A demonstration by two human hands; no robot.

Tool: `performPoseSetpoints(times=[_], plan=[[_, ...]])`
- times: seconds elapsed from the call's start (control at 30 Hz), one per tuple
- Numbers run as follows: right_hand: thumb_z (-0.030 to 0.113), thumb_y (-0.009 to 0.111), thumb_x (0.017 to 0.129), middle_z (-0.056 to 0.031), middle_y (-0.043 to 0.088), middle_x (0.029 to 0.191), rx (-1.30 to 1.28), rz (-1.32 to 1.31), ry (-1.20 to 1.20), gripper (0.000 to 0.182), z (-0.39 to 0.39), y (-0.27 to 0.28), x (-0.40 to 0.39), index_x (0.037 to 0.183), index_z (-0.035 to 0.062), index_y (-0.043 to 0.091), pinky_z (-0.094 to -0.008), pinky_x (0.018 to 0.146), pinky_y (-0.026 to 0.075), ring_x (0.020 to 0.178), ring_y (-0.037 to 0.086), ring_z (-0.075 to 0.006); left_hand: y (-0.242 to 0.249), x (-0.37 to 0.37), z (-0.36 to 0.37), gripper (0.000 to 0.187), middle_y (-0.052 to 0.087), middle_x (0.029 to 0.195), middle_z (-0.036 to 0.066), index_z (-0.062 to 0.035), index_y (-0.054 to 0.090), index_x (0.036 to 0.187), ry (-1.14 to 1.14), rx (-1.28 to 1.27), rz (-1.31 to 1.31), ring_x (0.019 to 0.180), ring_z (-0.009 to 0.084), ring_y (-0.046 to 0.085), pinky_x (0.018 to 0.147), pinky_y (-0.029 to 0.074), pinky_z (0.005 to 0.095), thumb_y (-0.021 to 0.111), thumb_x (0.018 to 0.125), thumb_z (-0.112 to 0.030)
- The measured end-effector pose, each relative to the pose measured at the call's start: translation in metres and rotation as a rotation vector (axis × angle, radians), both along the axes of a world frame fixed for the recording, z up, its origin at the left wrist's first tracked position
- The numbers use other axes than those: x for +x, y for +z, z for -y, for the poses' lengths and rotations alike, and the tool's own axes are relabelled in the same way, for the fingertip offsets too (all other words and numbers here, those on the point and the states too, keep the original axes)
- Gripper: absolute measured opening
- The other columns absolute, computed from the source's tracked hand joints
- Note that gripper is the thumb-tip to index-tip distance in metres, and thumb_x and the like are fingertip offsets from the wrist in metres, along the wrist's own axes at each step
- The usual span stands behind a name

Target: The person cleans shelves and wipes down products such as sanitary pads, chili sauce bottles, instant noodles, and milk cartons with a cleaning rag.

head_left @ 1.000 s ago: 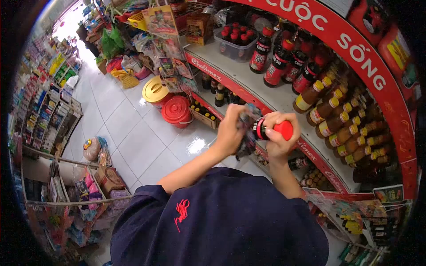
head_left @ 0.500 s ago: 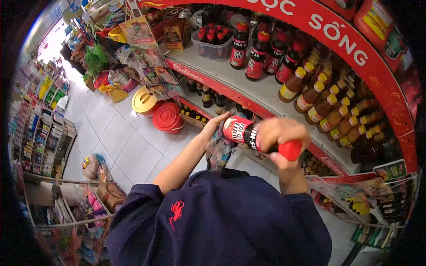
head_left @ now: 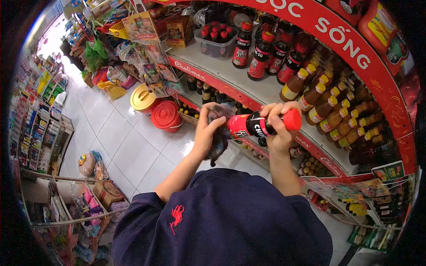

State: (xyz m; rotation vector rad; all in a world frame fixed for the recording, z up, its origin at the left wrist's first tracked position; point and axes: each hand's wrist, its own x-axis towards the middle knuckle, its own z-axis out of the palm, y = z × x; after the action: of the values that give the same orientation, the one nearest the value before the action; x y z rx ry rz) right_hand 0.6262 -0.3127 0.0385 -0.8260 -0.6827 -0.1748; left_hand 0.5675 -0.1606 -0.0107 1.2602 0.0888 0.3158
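Note:
A dark sauce bottle [head_left: 256, 125] with a red cap and a red and black CHIN-SU label lies nearly level in front of my chest. My right hand [head_left: 279, 128] is closed around its neck, just below the cap. At the other end, my left hand [head_left: 207, 131] grips a dark, crumpled cloth [head_left: 219, 144] that covers the bottle's base. Similar red-capped bottles [head_left: 258, 60] stand on the shelf [head_left: 208, 65] beyond my hands.
Yellow-capped bottles [head_left: 321, 109] fill the shelf's right side, near a plastic tub [head_left: 215, 48] of small red-capped bottles on the left. A red lidded bucket [head_left: 166, 116] and a yellow-lidded one [head_left: 143, 97] stand on the tiled floor [head_left: 133, 153]. Racks border both sides.
My right hand has shifted its grip on the neck, and the bottle has turned and become more level. My left hand with the cloth now wraps the base.

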Motion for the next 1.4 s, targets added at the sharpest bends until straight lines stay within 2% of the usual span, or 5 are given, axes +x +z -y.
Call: performPoseSetpoints(times=[0.63,0.83,1.17,1.3,1.4], plan=[[-0.004,0.062,0.053,-0.0096,0.052,0.055,-0.168,0.200,0.448,0.029,-0.019,0.008,0.003,0.074,0.0043,0.044,-0.0349,0.066,0.042,0.061,0.055,-0.0230,0.017,-0.005,0.013,0.025,0.046,0.094,0.015,-0.0038,0.050,0.099,0.372,0.658,0.454,0.091,0.0279,0.044,0.081,0.034,0.0345,0.047,0.079,-0.018],[0.007,0.058,0.056,-0.0073,0.050,0.053,0.133,0.035,0.924,0.030,-0.008,0.010,0.025,0.080,0.0057,0.040,-0.0352,0.063,0.041,0.055,0.053,-0.0244,0.032,0.014,-0.005,0.037,0.049,0.102,0.003,-0.0036,0.036,0.117,-0.666,-0.110,-0.049,0.096,0.0084,0.044,0.083,0.035,0.0230,0.041,0.089,-0.027],[0.013,0.055,0.070,0.0014,0.044,0.061,0.611,-0.001,0.859,0.022,0.004,0.027,0.029,0.081,0.0100,0.037,-0.0320,0.071,0.035,0.065,0.045,-0.0138,-0.059,0.022,0.047,0.025,0.053,0.099,0.006,-0.0051,0.047,0.102,-0.583,-0.680,0.120,0.089,0.0134,0.052,0.081,0.041,0.0260,0.053,0.082,-0.019],[0.012,0.050,0.067,-0.0023,0.045,0.063,0.564,0.045,0.393,0.022,-0.004,0.031,0.025,0.086,0.0089,0.039,-0.0356,0.073,0.038,0.068,0.046,-0.0180,-0.024,0.019,0.014,0.044,0.051,0.106,0.004,-0.0069,0.046,0.106,0.149,1.120,0.194,0.098,0.0161,0.050,0.087,0.039,0.0291,0.064,0.072,-0.028],[0.010,0.048,0.060,-0.0044,0.045,0.059,0.470,0.104,0.145,0.028,-0.010,0.027,0.019,0.086,0.0096,0.038,-0.0394,0.072,0.039,0.063,0.047,-0.0209,-0.027,0.009,0.000,0.046,0.052,0.103,0.005,-0.0075,0.046,0.107,0.292,1.082,0.262,0.093,0.0192,0.051,0.084,0.040,0.0316,0.066,0.070,-0.026]])
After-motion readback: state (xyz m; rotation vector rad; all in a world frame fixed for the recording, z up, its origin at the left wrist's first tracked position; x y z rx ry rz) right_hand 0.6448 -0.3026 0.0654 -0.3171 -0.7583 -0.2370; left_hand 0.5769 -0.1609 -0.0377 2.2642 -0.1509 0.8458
